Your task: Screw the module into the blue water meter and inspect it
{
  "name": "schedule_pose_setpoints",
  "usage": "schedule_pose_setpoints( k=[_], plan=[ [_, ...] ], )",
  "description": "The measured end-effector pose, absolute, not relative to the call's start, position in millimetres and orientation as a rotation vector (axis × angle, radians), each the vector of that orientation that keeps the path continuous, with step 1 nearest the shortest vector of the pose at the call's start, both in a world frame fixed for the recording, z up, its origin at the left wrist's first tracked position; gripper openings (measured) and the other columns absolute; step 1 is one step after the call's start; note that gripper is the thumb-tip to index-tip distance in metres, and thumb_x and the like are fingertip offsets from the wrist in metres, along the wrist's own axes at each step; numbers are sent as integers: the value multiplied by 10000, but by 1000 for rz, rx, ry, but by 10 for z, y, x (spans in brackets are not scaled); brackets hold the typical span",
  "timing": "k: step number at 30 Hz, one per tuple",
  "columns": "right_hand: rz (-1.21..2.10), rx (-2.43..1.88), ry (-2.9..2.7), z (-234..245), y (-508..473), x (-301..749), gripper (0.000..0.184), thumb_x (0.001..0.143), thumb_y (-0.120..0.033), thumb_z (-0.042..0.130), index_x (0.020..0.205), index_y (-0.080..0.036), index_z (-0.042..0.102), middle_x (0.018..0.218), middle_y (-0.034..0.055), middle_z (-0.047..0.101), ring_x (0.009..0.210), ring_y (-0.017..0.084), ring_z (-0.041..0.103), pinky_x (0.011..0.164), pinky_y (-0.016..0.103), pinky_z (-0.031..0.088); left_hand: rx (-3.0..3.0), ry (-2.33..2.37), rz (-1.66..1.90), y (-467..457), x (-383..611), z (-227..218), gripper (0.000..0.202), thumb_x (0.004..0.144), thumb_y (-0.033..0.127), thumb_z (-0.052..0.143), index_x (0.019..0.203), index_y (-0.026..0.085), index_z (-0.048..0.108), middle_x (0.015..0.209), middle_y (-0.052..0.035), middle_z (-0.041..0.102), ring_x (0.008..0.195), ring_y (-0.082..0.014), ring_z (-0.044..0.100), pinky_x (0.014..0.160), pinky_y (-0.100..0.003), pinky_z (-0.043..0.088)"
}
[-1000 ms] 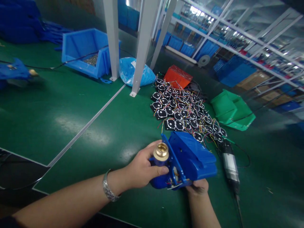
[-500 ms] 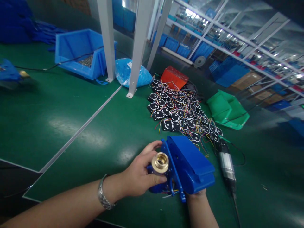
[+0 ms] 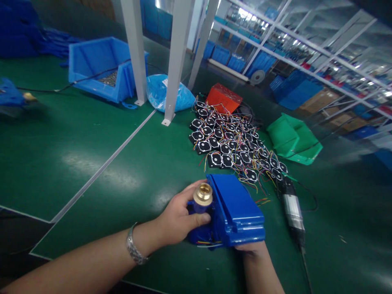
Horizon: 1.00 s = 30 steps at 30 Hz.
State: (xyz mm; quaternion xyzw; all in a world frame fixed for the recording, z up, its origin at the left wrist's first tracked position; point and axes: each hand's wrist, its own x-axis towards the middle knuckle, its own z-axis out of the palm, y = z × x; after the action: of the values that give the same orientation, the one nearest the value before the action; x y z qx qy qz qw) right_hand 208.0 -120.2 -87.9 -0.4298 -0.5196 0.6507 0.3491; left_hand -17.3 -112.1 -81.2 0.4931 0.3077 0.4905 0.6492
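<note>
Both my hands hold a blue plastic valve unit (image 3: 235, 212) above the green table, near its front edge. My left hand (image 3: 177, 218) wraps round its left end, thumb below the brass threaded fitting (image 3: 202, 193) that points up. My right hand (image 3: 249, 246) grips the underside of the blue cover and is mostly hidden beneath it. Thin coloured wires poke out from under the unit.
Behind the unit lies a pile of small black boards with coloured wires (image 3: 232, 145). An electric screwdriver (image 3: 292, 210) lies to the right. A green bin (image 3: 292, 139), a red box (image 3: 223, 98), a blue bag (image 3: 162, 94), a blue bin (image 3: 101, 67) and white frame posts (image 3: 174, 61) stand further back.
The blue unit has been tilted so its cover lies flatter and lower, closing against the body. Both hands stayed on it.
</note>
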Motion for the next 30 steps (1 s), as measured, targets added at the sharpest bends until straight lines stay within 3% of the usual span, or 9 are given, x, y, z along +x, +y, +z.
schedule_pose_setpoints(
  k=[6, 11, 18, 22, 26, 30],
  plan=[
    [1848, -782, -1291, -692, -1189, 1891, 615, 666, -245, 718, 1203, -285, 421, 1166, 50, 478, 1058, 196, 493, 914, 359, 435, 981, 658, 1103, -1096, -162, -769, 430, 722, 335, 634, 1089, 144, 514, 1054, -72, 585, 1012, -229, 524, 909, -349, 392],
    [1785, -922, -1191, -713, -1197, 1877, 737, 561, -287, 782, 1194, -211, 413, 1161, 88, 475, 1062, 221, 484, 922, 364, 427, 997, 642, 1103, -1091, -160, -761, 413, 739, 309, 618, 1107, 159, 502, 1080, -57, 571, 1014, -213, 518, 923, -336, 377],
    [1649, -1129, -1062, -603, -1276, 1818, 787, 483, -299, 821, 1161, -246, 424, 1134, 48, 497, 1023, 214, 502, 905, 346, 435, 1012, 711, 1103, -1080, -161, -808, 430, 742, 366, 609, 1088, 137, 494, 1056, -80, 576, 1006, -224, 517, 927, -366, 377],
    [1726, -1102, -1076, -567, -1258, 1786, 776, 497, -336, 808, 1168, -243, 431, 1103, 53, 518, 1008, 227, 510, 897, 356, 440, 1048, 667, 1105, -1080, -164, -804, 417, 746, 352, 609, 1095, 151, 501, 1092, -71, 566, 1025, -220, 512, 929, -347, 370],
    [1751, -967, -1105, -646, -1217, 1838, 764, 535, -261, 795, 1189, -301, 402, 1174, 16, 473, 1043, 207, 497, 896, 348, 444, 1089, 681, 1117, -1089, -159, -785, 411, 755, 336, 603, 1114, 165, 499, 1120, -62, 555, 1054, -219, 496, 935, -333, 361],
    [1751, -900, -1238, -746, -1199, 1934, 649, 582, -258, 769, 1145, -289, 448, 1123, 25, 502, 1036, 197, 501, 900, 338, 438, 1096, 669, 1121, -1088, -159, -773, 414, 760, 324, 597, 1124, 162, 486, 1126, -63, 551, 1064, -216, 492, 943, -330, 355]
  ],
)
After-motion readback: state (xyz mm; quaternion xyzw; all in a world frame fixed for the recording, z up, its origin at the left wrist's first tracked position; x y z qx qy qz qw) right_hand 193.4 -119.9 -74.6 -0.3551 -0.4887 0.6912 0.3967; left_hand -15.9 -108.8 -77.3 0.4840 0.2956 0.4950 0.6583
